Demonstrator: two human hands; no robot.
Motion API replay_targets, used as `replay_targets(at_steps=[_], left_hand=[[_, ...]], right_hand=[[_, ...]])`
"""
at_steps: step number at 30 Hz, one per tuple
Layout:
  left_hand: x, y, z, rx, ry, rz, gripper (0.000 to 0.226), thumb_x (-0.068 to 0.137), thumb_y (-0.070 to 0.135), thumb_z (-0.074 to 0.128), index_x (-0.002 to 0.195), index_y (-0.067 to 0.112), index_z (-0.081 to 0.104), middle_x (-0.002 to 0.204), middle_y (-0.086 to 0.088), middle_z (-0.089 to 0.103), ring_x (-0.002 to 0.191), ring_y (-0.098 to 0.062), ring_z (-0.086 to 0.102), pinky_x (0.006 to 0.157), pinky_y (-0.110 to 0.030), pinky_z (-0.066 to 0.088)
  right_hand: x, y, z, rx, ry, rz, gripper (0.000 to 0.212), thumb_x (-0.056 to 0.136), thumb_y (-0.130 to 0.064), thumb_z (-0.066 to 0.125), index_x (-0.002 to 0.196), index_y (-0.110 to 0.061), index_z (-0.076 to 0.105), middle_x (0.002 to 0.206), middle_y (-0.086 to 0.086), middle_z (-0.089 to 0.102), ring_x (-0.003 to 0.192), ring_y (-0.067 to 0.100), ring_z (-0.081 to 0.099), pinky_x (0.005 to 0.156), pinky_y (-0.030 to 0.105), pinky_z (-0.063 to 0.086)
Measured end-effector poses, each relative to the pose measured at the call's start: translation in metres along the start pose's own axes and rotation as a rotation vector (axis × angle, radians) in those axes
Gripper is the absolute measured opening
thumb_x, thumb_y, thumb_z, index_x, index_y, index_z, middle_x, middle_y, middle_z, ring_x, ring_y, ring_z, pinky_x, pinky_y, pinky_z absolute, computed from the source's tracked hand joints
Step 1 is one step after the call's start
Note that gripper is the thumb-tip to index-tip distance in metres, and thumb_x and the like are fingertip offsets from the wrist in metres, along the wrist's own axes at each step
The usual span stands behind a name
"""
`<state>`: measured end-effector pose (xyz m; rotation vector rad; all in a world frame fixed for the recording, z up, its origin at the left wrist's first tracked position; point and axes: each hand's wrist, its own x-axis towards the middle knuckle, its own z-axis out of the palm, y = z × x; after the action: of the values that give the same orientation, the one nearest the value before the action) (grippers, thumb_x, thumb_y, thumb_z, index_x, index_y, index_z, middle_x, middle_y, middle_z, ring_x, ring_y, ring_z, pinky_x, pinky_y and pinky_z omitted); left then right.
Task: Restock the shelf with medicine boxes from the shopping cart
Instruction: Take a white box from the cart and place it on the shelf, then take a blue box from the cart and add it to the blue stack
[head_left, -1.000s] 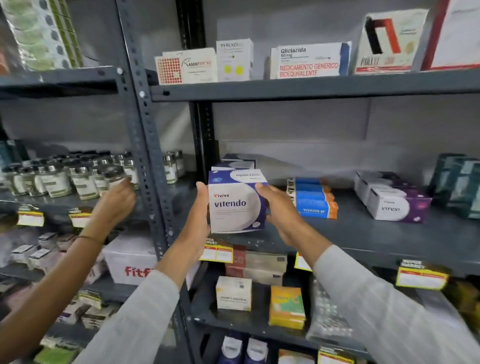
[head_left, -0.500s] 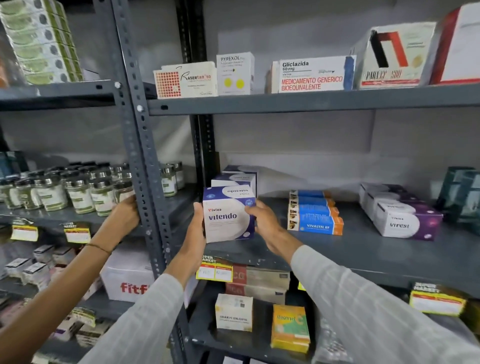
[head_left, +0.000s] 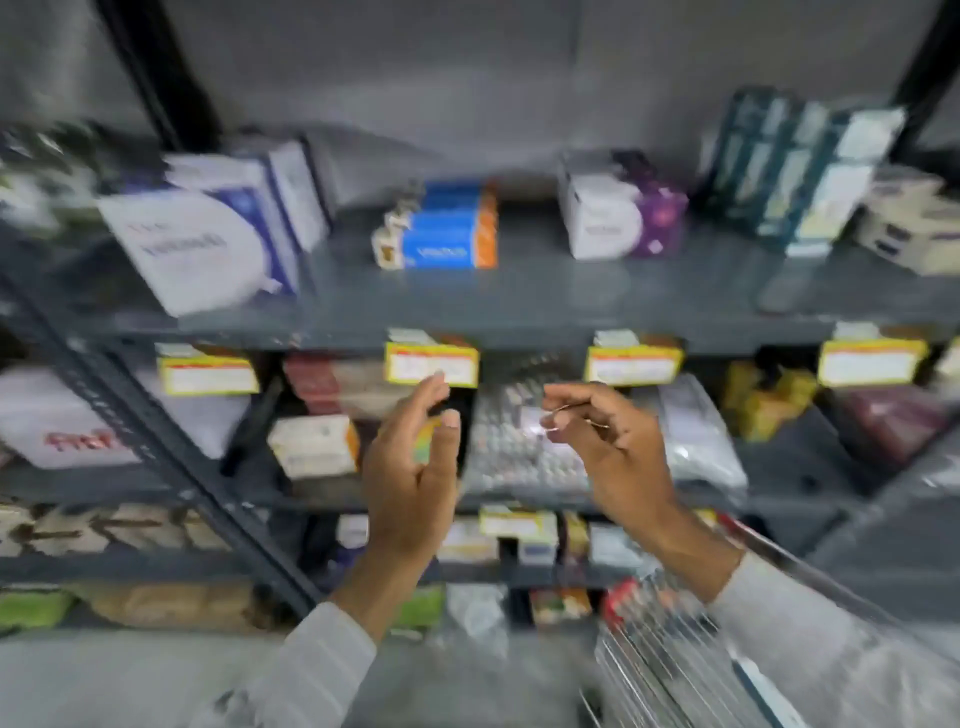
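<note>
The frame is blurred by motion. A white and blue medicine box (head_left: 202, 249) stands on the grey shelf (head_left: 519, 306) at the left, in front of others like it. My left hand (head_left: 410, 467) and my right hand (head_left: 608, 441) hang empty below the shelf's front edge, fingers apart, in front of the lower shelf. The wire shopping cart (head_left: 670, 660) shows at the bottom right, under my right forearm; what it holds is hidden.
On the same shelf lie a stack of blue and orange boxes (head_left: 447, 228), white and purple boxes (head_left: 618, 208) and tall teal boxes (head_left: 795, 171). Yellow price labels (head_left: 431, 361) line the shelf edge. A slanted steel upright (head_left: 171, 457) crosses the left.
Both hands have let go of the white and blue box, which now stands on the shelf. They have drawn back and down. The view has swung down and right; the other person's arm is gone.
</note>
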<state>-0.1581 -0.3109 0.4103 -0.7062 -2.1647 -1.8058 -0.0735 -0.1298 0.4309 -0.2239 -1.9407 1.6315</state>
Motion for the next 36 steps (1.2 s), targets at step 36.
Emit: replay_targets(at_steps=[36], left_hand=[[-0.267, -0.174, 0.296, 0.721, -1.202, 0.189, 0.059, 0.099, 0.038, 0.041, 0.151, 0.011, 0.044, 0.152, -0.010, 0.053, 0.148, -0.029, 0.039, 0.118, -0.045, 0.034]], right_hand=[[-0.305, 0.418, -0.231, -1.085, -0.594, 0.770, 0.026, 0.091, -0.003, 0.053, 0.117, -0.001, 0.058, 0.104, 0.018, 0.071, 0.092, 0.034, 0.069, 0.074, 0.034, 0.050]])
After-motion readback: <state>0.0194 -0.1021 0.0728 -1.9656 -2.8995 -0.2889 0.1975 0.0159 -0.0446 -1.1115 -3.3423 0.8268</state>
